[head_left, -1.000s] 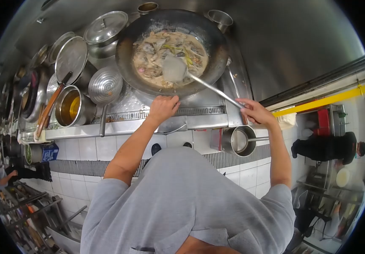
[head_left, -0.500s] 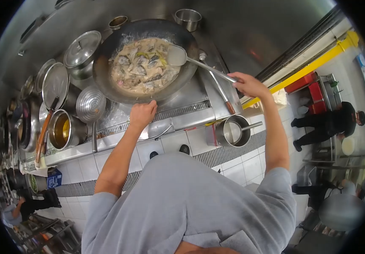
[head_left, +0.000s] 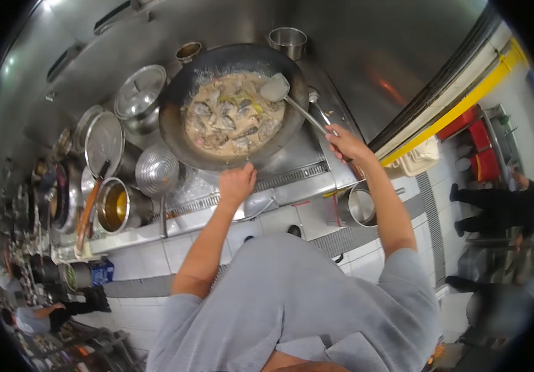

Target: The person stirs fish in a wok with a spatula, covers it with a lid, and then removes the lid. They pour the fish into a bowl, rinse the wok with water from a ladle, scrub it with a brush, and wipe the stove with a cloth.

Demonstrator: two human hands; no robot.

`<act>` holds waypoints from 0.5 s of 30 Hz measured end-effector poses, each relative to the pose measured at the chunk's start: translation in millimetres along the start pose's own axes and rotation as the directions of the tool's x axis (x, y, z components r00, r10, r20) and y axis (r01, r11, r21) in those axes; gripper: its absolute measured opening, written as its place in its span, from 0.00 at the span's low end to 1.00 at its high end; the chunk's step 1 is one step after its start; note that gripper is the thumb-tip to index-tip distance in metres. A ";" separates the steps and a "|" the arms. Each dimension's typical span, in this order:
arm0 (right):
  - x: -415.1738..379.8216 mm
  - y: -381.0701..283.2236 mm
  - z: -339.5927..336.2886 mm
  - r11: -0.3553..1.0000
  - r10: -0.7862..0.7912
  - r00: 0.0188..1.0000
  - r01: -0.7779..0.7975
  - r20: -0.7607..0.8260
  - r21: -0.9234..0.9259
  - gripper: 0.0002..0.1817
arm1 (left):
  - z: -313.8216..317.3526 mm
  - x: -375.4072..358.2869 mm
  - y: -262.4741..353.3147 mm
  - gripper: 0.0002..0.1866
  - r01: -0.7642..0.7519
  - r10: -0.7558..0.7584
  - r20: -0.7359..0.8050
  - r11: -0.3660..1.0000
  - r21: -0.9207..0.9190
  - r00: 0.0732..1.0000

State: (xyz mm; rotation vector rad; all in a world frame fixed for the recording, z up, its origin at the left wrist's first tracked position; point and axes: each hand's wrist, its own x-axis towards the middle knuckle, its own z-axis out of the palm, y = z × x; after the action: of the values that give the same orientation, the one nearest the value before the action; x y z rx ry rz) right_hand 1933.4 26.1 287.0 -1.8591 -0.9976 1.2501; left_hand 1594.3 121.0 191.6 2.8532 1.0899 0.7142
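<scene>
A large dark wok [head_left: 171,127] holds chunky dark-skinned pieces, perhaps fish, in a pale brown sauce [head_left: 233,118] with some yellow-green strips. My left hand [head_left: 238,184] is closed at the wok's near rim and appears to grip it; the exact hold is hidden under the fingers. My right hand [head_left: 348,147] is wrapped around the handle of a wok spatula [head_left: 275,88]. Its blade lies at the right side of the food, inside the wok. Behind the spatula's handle, a ladle [head_left: 314,96] rests on the counter to the wok's right.
Left of the wok are a perforated skimmer [head_left: 156,170], a lidded pot [head_left: 141,96], a strainer [head_left: 104,146] and a steel pot with yellow liquid [head_left: 115,204]. A metal pot [head_left: 361,206] stands below my right forearm. Other people [head_left: 499,201] are at both sides.
The whole view has shifted, so the wok appears lower and further right. My right hand has come closer to the wok, and the spatula's handle slopes more steeply. My left hand stays at the rim.
</scene>
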 end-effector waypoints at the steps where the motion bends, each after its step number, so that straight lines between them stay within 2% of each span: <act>1: 8.6 -1.1 -0.2 0.999 0.032 0.999 -0.033 0.015 0.044 0.25 | 0.5 1.3 -1.2 0.11 -0.008 0.008 -0.009 1.000 -0.015 1.000; 3: 30.8 -5.3 -2.9 0.989 0.098 0.993 -0.104 0.061 0.107 0.25 | 3.0 0.3 -1.0 0.11 -0.003 0.001 -0.032 0.998 -0.055 0.999; 4: 32.6 -18.6 -0.9 0.996 0.084 0.996 -0.084 0.034 -0.003 0.24 | -0.4 0.1 -0.3 0.11 0.021 -0.020 0.011 0.998 -0.057 1.000; 7: 38.4 -57.3 17.8 0.999 0.027 0.999 -0.029 -0.025 -0.045 0.23 | -0.1 -1.4 -6.0 0.12 0.003 -0.003 0.002 0.991 -0.135 1.000; 8: 55.6 -54.2 28.2 0.998 -0.028 1.000 0.028 -0.006 0.056 0.20 | -2.7 -1.5 -7.1 0.13 0.005 -0.003 0.018 0.987 -0.158 1.000; 11: 106.6 -51.5 64.8 0.901 -0.056 0.972 -0.050 0.229 0.432 0.10 | -4.8 -2.4 -8.3 0.13 -0.030 0.036 0.041 0.992 -0.126 0.999; 13: 119.8 -48.2 94.0 0.840 -0.074 0.944 -0.114 0.321 0.530 0.04 | -6.7 -4.8 -7.5 0.13 -0.023 0.033 0.103 0.995 -0.101 0.994; 15: 123.4 -53.3 117.6 0.810 -0.061 0.927 -0.170 0.370 0.561 0.05 | -7.9 -1.7 -10.2 0.12 -0.031 0.042 0.101 0.994 -0.108 0.994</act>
State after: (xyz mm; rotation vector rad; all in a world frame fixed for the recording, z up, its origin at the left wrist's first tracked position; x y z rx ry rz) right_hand 1841.0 172.5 243.0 -1.1942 -0.6258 1.7558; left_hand 1583.5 126.4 196.4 2.7915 0.9590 0.6000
